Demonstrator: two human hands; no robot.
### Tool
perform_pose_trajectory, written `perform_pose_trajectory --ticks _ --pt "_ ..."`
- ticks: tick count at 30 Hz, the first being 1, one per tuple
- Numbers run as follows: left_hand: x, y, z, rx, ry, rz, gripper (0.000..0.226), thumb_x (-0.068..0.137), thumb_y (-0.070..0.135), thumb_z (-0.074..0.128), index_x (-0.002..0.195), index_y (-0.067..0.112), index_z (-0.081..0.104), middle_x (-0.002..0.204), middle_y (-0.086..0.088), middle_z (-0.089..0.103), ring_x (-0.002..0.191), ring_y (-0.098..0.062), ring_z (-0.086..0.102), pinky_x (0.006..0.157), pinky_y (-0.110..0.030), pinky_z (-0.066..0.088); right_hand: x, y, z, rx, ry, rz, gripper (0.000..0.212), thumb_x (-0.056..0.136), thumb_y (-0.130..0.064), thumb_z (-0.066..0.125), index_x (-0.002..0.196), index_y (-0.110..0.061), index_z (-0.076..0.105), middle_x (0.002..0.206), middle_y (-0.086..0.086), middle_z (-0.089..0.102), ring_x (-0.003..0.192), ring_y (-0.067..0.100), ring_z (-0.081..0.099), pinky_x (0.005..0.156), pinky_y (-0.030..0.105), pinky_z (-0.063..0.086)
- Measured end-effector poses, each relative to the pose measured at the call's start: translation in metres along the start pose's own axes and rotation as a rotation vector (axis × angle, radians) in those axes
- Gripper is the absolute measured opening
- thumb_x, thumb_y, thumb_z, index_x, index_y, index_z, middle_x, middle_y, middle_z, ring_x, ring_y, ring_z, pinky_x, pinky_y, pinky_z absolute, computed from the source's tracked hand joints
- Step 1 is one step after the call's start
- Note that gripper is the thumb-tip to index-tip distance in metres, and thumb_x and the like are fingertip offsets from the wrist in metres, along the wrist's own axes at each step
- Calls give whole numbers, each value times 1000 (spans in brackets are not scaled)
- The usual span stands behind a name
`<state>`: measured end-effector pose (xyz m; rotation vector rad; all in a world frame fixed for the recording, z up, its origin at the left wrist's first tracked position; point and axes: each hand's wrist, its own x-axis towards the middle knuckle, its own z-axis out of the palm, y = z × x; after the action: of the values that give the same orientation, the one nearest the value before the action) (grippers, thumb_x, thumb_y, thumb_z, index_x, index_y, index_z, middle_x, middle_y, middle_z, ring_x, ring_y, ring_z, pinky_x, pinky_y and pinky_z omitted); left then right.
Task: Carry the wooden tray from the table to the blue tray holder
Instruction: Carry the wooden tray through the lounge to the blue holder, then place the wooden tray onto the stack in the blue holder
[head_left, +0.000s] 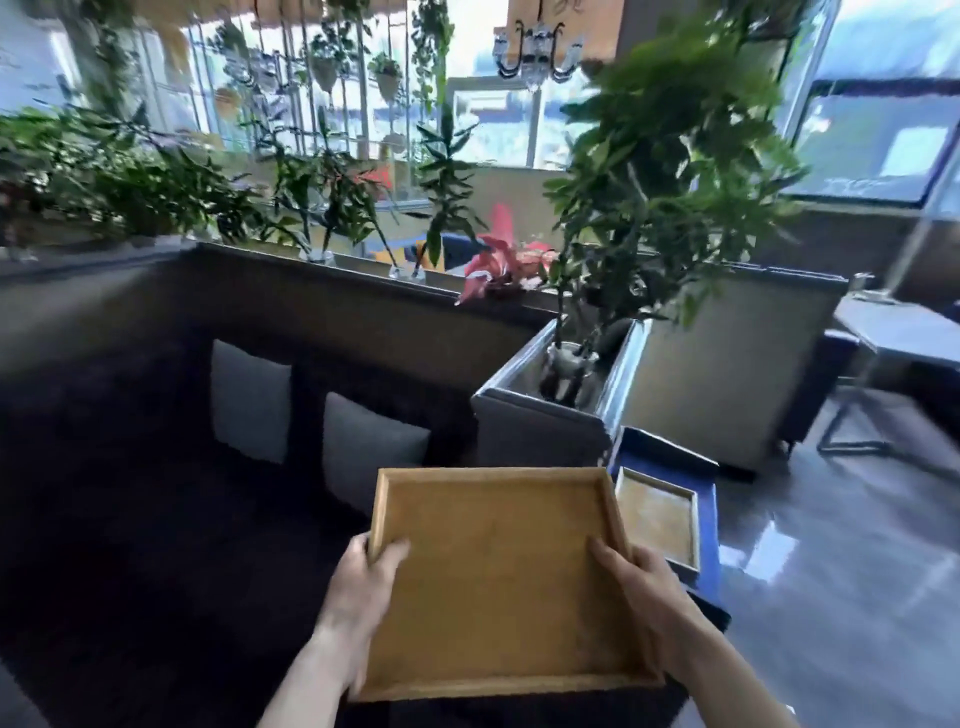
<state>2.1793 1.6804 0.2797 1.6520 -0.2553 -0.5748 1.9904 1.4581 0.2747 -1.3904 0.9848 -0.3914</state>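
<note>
I hold an empty wooden tray (493, 577) flat in front of me, low in the middle of the view. My left hand (363, 592) grips its left edge, thumb on the inside. My right hand (649, 597) grips its right edge the same way. Just to the right of the tray stands the blue tray holder (709, 525), with another wooden tray (657, 517) lying in it. The carried tray's right edge overlaps the holder's left side in the view.
A dark sofa with two grey cushions (252, 400) fills the left. A grey planter box (545, 415) with a tall leafy plant stands right behind the holder. Glossy floor (831, 597) opens to the right, with a table and chair (893, 353) farther off.
</note>
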Motion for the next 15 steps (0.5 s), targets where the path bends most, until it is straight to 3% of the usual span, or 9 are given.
perform_pose_trajectory --ticks 3,6,11,13,15 --pt "2 7 83 46 -104 -4 25 88 31 60 111 21 62 104 -5 74 99 -27 68 93 -52 53 14 14 -80 20 108 -3 33 93 -42 66 100 -10 69 93 13 74 85 33 71 69 44 61" --pt "2 9 174 87 -166 -7 24 86 26 61 110 19 62 104 -6 73 99 -26 67 95 -52 51 31 31 -168 59 183 -12 30 94 -28 68 91 1 70 75 17 68 67 30 65 62 44 59" --pt "3 6 316 132 -213 -61 38 84 31 64 117 15 58 109 -7 68 102 -24 63 97 -46 49 67 47 -294 -18 336 -52 19 95 -12 66 100 6 69 81 19 68 79 29 60 80 58 53" --pt "9 3 362 146 -221 -110 49 82 37 65 121 10 52 115 -13 64 106 -33 62 97 -49 50 87 49 -331 -31 407 -53 20 94 -10 67 107 5 67 90 21 71 81 30 63 80 48 55" --pt "19 -1 401 154 -190 -148 48 81 39 65 115 9 50 113 -15 63 104 -35 63 95 -51 51 110 49 -361 -42 422 -42 21 93 -11 68 107 4 65 85 17 73 73 27 64 63 28 57"
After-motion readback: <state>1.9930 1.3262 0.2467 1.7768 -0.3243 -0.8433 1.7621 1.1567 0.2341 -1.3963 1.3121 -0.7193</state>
